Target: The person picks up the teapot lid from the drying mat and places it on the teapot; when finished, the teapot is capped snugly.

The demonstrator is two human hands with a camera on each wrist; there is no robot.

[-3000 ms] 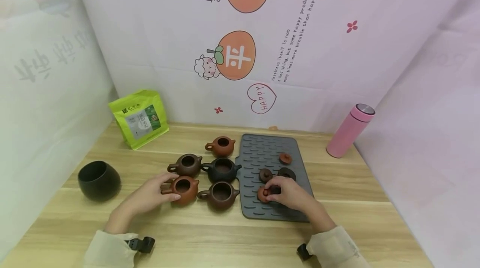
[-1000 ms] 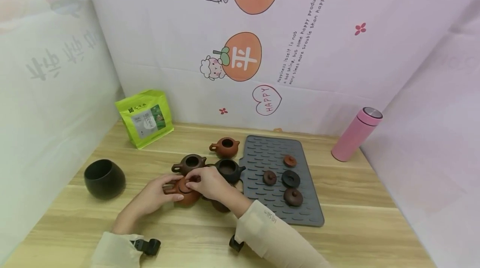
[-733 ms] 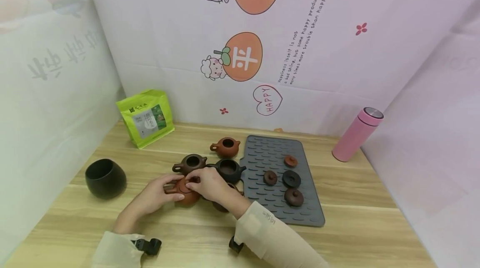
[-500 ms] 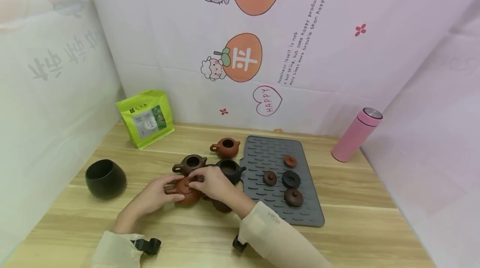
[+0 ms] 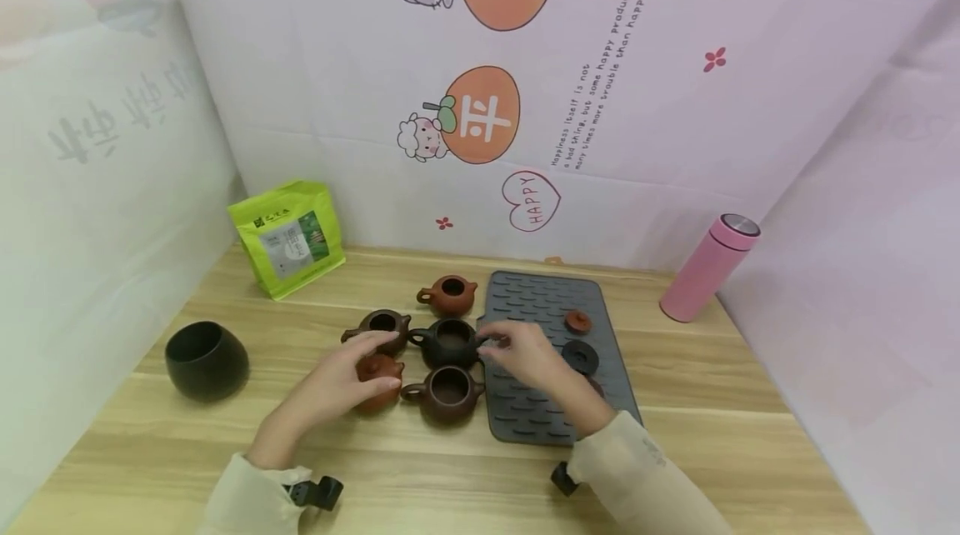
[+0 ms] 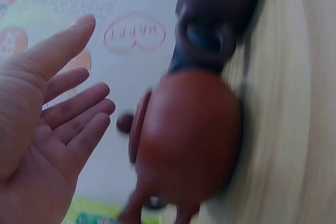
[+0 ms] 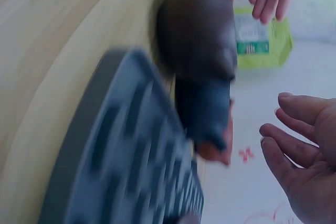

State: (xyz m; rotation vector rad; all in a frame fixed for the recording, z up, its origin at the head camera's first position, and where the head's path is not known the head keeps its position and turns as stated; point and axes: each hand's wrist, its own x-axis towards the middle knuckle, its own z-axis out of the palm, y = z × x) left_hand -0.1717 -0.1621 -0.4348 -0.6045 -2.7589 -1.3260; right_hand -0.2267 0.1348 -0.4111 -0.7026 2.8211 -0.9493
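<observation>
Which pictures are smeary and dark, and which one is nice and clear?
Head view: brightest and clearest, so the HAPPY heart is readable, though the lettering on the left wall looks faded; left wrist view: dimmer, with the lidded red teapot soft and smeary; right wrist view: dim too, the grey mat blurry.

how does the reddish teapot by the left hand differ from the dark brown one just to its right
Lid: the round reddish clay-look teapot wears its matching lid, while the round dark brown clay-look teapot is open on top.
Colour: the reddish teapot is brighter than the dark brown teapot.
Cover: the left hand partly hides the reddish teapot in the head view, but not the dark brown teapot.
Shared: both stand upright.
</observation>
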